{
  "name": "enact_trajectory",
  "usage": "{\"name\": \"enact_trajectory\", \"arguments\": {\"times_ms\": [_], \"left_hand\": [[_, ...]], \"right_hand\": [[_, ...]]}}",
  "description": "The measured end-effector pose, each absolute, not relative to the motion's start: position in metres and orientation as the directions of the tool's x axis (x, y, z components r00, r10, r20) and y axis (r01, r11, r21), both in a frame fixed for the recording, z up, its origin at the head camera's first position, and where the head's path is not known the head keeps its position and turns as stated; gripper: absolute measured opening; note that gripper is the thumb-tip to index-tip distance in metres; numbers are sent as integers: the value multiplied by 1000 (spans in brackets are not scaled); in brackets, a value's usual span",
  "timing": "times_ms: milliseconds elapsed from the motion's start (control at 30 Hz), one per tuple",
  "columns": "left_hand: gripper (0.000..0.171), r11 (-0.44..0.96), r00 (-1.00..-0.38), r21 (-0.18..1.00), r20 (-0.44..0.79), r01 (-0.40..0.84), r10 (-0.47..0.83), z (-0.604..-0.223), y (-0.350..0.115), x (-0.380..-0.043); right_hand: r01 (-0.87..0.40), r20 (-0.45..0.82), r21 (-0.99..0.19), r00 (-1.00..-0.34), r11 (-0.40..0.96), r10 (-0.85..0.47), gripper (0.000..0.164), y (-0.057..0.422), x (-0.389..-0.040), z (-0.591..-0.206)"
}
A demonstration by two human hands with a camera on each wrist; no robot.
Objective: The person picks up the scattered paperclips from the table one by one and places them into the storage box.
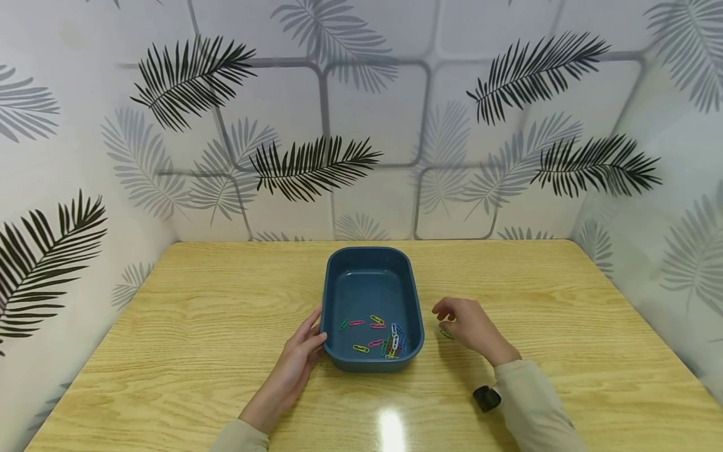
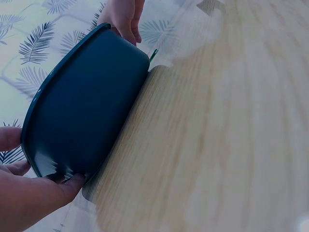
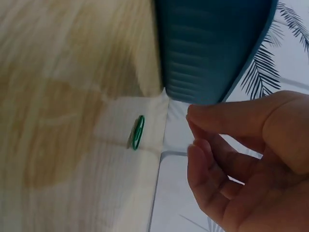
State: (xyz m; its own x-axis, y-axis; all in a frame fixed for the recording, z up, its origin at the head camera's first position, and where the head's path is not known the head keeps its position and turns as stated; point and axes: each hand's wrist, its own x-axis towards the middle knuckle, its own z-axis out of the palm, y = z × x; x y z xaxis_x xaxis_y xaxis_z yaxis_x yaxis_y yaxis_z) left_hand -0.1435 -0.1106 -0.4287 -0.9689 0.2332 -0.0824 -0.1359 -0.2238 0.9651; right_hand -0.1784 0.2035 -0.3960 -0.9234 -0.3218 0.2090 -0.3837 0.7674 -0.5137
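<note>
A dark blue tray [image 1: 369, 282] stands on the table, with its near half holding several coloured paper clips [image 1: 361, 348]. My left hand [image 1: 296, 358] rests against the tray's left wall near the front corner, its fingertips [image 2: 75, 182] touching the outside. To the right of the tray, my right hand [image 1: 469, 326] hovers with thumb and fingers loosely bent and nothing visible between them. Below it a single green paper clip [image 3: 138, 132] lies on the table, partly covered by the hand in the head view.
The light wooden table [image 1: 226, 289] meets a patterned wall [image 1: 373, 201] at the back and sides. A small black object [image 1: 486, 398] sits at the right sleeve's cuff. Light reflects off the table's near part.
</note>
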Motion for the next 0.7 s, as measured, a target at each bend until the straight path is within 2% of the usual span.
{"name": "enact_trajectory", "arguments": {"times_ms": [200, 400, 700], "left_hand": [[60, -228, -968, 964, -84, -139, 235, -429, -111, -143], [60, -225, -967, 964, -89, -144, 237, -428, -111, -143], [60, -223, -966, 964, -89, -145, 241, -427, -111, -142]], "right_hand": [[-362, 175, -461, -932, 810, -317, 20, 208, -179, -402], [-311, 64, -424, -947, 851, -314, 24, 208, -179, -406], [-319, -3, -464, -932, 826, -362, 27, 211, -180, -406]]}}
